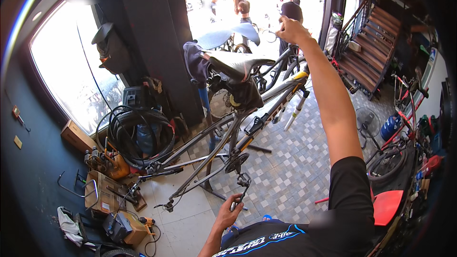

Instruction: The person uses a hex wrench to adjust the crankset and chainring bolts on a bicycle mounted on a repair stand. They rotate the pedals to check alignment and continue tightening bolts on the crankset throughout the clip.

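One grey bicycle frame [282, 99] has yellow patches [300, 74], left hand [228, 215] gripping a dark part [243, 196], right hand's [293, 31] grip unclear.

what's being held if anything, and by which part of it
Left grip: a slim dark piece, by its lower end; its kind is unclear. Right grip: cannot tell.

The bicycle frame [284, 99] is grey with yellow patches, its saddle [232, 63] black and silvery. Grey, blue-grey and white squares chequer the floor [271, 171]. The left wall [33, 166] is dark blue, the far right stair treads [376, 47] brown.
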`<state>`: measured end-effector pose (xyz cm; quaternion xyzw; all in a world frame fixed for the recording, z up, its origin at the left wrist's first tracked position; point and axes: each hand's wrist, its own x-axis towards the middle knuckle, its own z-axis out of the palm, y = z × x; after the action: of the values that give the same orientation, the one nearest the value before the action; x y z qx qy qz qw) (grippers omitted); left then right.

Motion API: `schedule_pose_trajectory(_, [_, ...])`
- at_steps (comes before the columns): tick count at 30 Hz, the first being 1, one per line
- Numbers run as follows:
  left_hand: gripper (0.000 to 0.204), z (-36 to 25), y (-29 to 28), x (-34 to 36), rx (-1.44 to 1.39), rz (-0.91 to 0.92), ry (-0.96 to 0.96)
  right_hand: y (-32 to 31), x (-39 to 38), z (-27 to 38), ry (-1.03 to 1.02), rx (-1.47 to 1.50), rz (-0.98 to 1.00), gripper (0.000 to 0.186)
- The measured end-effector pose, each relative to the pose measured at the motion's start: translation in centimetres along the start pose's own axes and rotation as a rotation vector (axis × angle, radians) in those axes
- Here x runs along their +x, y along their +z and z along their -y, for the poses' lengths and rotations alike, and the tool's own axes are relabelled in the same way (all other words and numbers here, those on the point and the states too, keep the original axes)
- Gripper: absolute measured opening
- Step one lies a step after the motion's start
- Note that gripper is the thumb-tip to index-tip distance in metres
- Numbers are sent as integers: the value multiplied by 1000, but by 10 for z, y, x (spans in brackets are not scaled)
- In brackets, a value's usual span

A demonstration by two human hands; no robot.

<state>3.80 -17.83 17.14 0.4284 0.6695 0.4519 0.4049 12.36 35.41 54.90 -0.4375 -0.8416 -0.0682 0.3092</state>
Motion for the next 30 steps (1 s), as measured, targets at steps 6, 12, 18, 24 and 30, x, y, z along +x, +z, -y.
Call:
schedule_pose_trajectory(6, [39,4,3,0,6,12,4,-21,-57,72,-186,571,30,41])
schedule_pose_trajectory(12, [39,-1,0,1,11,33,57,-13,-126,131,-238,836,-96,40])
schedule_pose_trajectory(18, [38,3,-4,-7,-45,43,18,24,-147,137,-298,891,-329,36])
schedule_pose_trajectory(24, [39,19,-25,-22,-16,43,55,41,-158,152,-221,1027,-454,30])
schedule_pose_trajectory(30, [39,29,-50,-30,-77,74,67,61,-152,144,-214,1113,-519,38])
